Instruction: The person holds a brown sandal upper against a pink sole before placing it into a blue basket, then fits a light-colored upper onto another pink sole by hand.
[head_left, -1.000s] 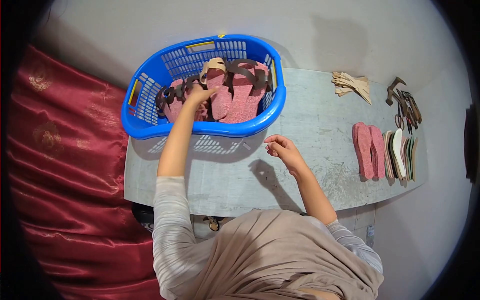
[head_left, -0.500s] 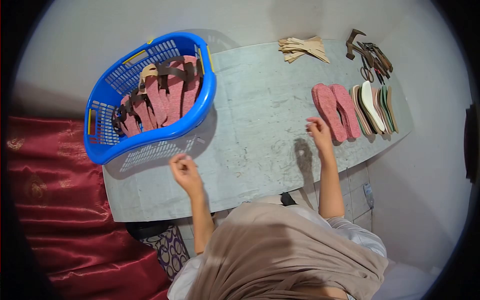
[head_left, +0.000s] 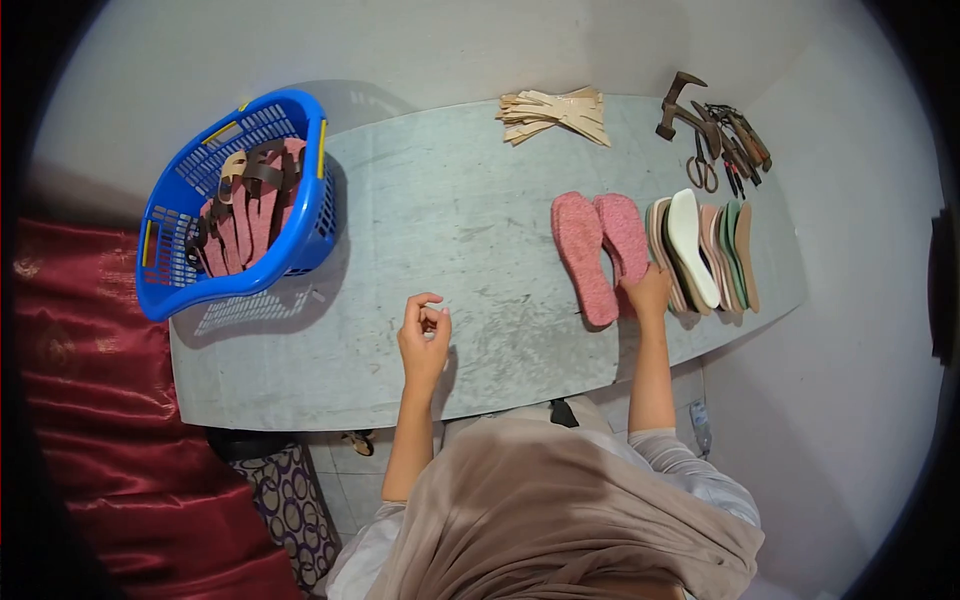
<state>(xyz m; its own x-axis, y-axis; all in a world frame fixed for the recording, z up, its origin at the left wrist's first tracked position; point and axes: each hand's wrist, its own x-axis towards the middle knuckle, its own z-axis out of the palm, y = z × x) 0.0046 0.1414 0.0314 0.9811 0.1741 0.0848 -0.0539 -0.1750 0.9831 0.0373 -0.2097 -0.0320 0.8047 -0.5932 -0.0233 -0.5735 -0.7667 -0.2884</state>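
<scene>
My right hand is at the near end of the right pink shoe sole, its fingers closed around the sole's edge. A second pink shoe sole lies just left of it and reaches nearer to me. My left hand hovers over the table's front part with fingers loosely curled and apart, holding nothing. To the right of my right hand stands a row of several thin insoles in white, green, tan and pink, with a white insole on top.
A blue basket with strapped pink sandals stands at the table's left. Pale strips lie at the back. A hammer, scissors and several hand tools are at the back right. A red curtain hangs left.
My right hand has moved onto the right pink sole. My left hand has moved right, away from the basket. The whole view has shifted, so the table's things appear further left.
</scene>
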